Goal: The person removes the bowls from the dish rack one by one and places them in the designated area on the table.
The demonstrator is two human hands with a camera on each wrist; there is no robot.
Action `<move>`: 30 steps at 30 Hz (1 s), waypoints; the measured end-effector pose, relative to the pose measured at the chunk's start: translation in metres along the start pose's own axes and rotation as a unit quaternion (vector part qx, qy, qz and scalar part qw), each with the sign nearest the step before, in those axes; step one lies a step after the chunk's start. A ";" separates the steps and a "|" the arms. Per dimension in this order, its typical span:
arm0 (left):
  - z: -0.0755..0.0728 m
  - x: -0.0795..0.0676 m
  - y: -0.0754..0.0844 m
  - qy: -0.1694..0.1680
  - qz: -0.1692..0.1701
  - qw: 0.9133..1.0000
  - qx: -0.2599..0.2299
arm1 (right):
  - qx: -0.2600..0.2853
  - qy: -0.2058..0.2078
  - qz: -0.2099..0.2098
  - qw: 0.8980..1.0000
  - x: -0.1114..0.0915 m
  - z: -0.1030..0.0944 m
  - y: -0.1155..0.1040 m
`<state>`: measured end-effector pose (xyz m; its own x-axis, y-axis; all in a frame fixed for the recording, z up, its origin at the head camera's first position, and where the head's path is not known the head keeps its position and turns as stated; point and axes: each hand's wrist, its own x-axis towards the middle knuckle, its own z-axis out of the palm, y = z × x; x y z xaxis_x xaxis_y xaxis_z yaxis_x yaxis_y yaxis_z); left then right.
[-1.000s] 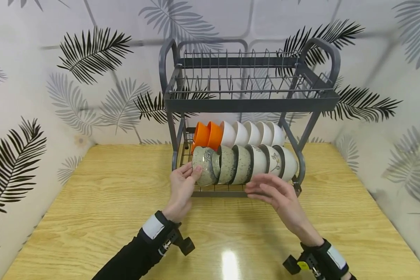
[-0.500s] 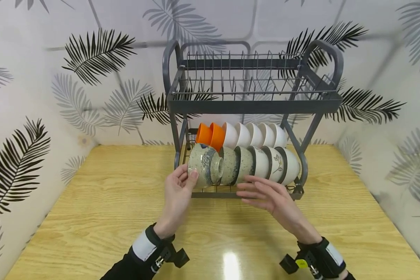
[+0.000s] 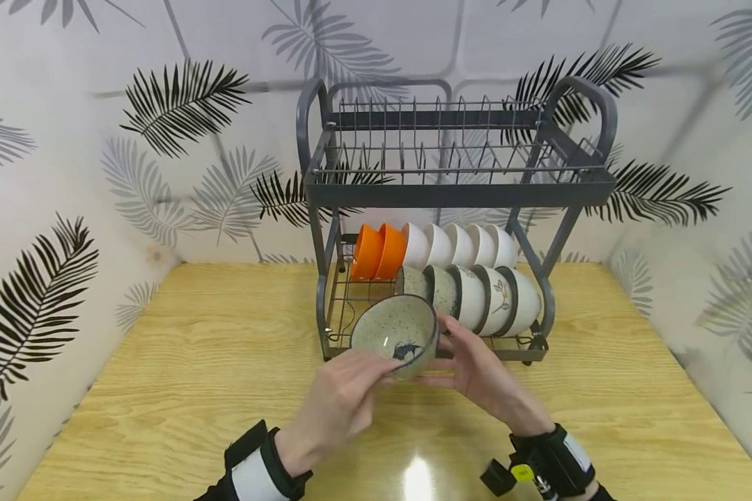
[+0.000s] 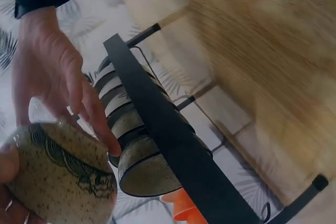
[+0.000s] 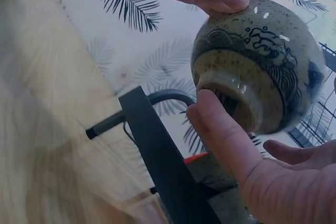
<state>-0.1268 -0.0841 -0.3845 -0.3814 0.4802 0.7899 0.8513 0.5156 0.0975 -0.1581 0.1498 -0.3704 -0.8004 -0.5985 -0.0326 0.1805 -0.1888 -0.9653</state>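
Note:
My left hand point(image 3: 345, 393) pinches the near left rim of a speckled grey-green bowl point(image 3: 391, 327). The bowl is lifted in front of the rack, its mouth tilted up toward the head camera. Dark blue patterning runs round its outside in the right wrist view, where the foot ring point(image 5: 231, 95) faces my right hand. My right hand point(image 3: 485, 379) is at the bowl's right side, with fairly straight fingers. One fingertip meets or nearly meets the foot ring; contact is hard to tell. Matching bowls point(image 3: 441, 289) stand tilted in the rack's lower front row.
A dark grey two-tier dish rack point(image 3: 460, 195) stands at the back of the wooden table point(image 3: 238, 334). Orange bowls point(image 3: 368, 252) and several white bowls point(image 3: 439, 247) form the rear row. Patterned white bowls point(image 3: 495, 299) fill the front row's right end.
My left hand has taken the leftmost bowl out of the front row, toward me and right, turning its mouth upward. My right hand has moved slightly left, up to the bowl.

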 end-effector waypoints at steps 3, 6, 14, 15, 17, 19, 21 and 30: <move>-0.002 -0.002 0.004 -0.066 0.062 0.995 0.046 | -0.004 0.026 0.023 0.999 0.001 0.006 0.006; -0.004 -0.003 0.006 -0.118 0.096 0.987 0.056 | -0.013 0.074 0.045 0.996 0.002 0.011 0.014; -0.010 -0.008 0.004 -0.127 -0.083 0.986 -0.063 | -0.015 0.128 0.042 0.991 0.001 0.016 0.032; -0.012 -0.009 0.003 -0.125 -0.142 0.978 -0.093 | -0.019 0.125 0.037 0.991 0.001 0.017 0.033; -0.017 -0.011 0.002 -0.129 -0.259 0.945 -0.151 | -0.025 0.122 0.029 0.992 0.000 0.018 0.034; -0.021 -0.012 0.000 -0.150 -0.356 0.900 -0.203 | -0.029 0.117 0.023 0.992 -0.001 0.019 0.036; -0.023 -0.013 -0.002 -0.188 -0.416 0.854 -0.251 | -0.033 0.114 0.024 0.993 -0.001 0.021 0.039; -0.023 -0.031 -0.007 -0.258 -0.436 0.767 -0.393 | -0.059 0.090 0.017 0.994 0.003 0.037 0.054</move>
<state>-0.1124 -0.1183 -0.3961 -0.8489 0.5174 -0.1080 0.0684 0.3102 0.9482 -0.1291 0.1092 -0.4129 -0.8860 -0.4525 -0.1011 0.1494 -0.0723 -0.9861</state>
